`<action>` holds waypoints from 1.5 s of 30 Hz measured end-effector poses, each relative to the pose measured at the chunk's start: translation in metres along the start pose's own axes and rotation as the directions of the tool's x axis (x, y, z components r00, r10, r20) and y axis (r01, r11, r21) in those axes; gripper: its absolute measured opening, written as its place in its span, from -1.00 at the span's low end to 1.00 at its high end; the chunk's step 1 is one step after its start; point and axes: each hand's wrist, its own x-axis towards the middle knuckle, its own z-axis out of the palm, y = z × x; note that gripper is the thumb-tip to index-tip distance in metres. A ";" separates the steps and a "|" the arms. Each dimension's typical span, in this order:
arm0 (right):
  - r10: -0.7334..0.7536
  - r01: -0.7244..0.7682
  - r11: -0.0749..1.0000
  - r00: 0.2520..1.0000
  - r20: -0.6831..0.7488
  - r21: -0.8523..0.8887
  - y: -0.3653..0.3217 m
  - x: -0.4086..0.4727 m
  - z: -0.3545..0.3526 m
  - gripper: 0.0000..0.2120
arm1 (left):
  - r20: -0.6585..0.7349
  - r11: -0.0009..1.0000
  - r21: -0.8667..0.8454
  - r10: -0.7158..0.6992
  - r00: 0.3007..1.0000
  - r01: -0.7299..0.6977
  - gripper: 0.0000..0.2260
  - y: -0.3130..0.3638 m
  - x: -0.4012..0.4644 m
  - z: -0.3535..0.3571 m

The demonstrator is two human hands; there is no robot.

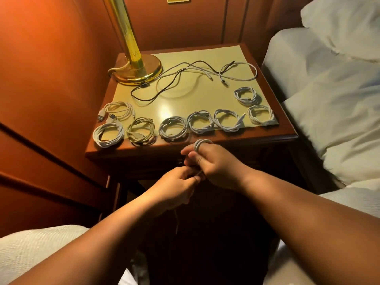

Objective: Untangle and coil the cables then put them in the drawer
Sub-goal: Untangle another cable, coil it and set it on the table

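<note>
Seen from above, a person's two hands met just in front of the near edge of a small wooden table [267, 138]. The right hand [216, 167] had a white cable [200, 144] looped several times around its fingers. The left hand [178, 182] pinched the loose tail of that cable, touching the right hand, so both were closed on the same cable.

Along the table's near edge lay a row of finished white coils [173, 128], with one more behind at each end. Toward the far edge, a tangle of loose cables [185, 79], white and dark, sprawled beside the brass lamp base [137, 68]. The drawer could not be made out in the dark front below the tabletop.

The likely risk was the loops springing off the fingers if the tail slipped before being tucked in. Coils close to the near edge could also be knocked to the floor by a passing wrist.
</note>
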 end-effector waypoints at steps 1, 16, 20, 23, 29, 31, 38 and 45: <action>-0.014 0.019 0.991 0.999 0.037 -0.134 0.003 0.000 0.001 -0.74 | -0.030 0.982 0.180 0.058 0.998 -0.052 -0.89 0.000 0.001 -0.003; 0.304 -0.555 0.564 0.828 0.471 0.611 -0.007 -0.024 0.006 -0.52 | -0.125 0.948 0.079 0.315 0.941 -0.307 -0.74 0.004 -0.010 -0.021; 0.172 -0.552 0.475 0.822 0.543 0.685 -0.002 -0.025 0.002 -0.52 | -0.111 0.951 -0.095 0.285 0.952 -0.296 -0.85 0.007 -0.011 -0.015; 0.246 -0.507 0.441 0.862 0.443 0.741 -0.004 -0.023 0.009 -0.56 | -0.205 0.924 -0.227 0.264 0.943 -0.308 -0.80 0.009 -0.011 -0.011; 0.245 -0.420 0.257 0.900 0.361 0.871 -0.011 -0.018 0.016 -0.68 | -0.098 0.663 -0.747 -0.061 0.993 -0.033 -0.77 0.012 -0.010 0.009; 0.240 -0.361 0.199 0.919 0.311 0.911 -0.017 -0.016 0.020 -0.71 | -0.074 0.601 -0.799 -0.148 0.986 0.031 -0.79 0.014 -0.009 0.009; 0.145 -0.044 0.626 0.988 -0.060 0.779 -0.020 -0.004 0.008 -0.70 | 0.081 0.814 -0.546 -0.184 0.980 0.198 -0.70 0.009 -0.017 0.013; -0.009 0.004 0.940 1.000 -0.015 -0.342 -0.003 -0.007 0.005 -0.87 | -0.004 0.955 0.248 0.170 0.985 -0.164 -0.87 0.006 -0.013 -0.002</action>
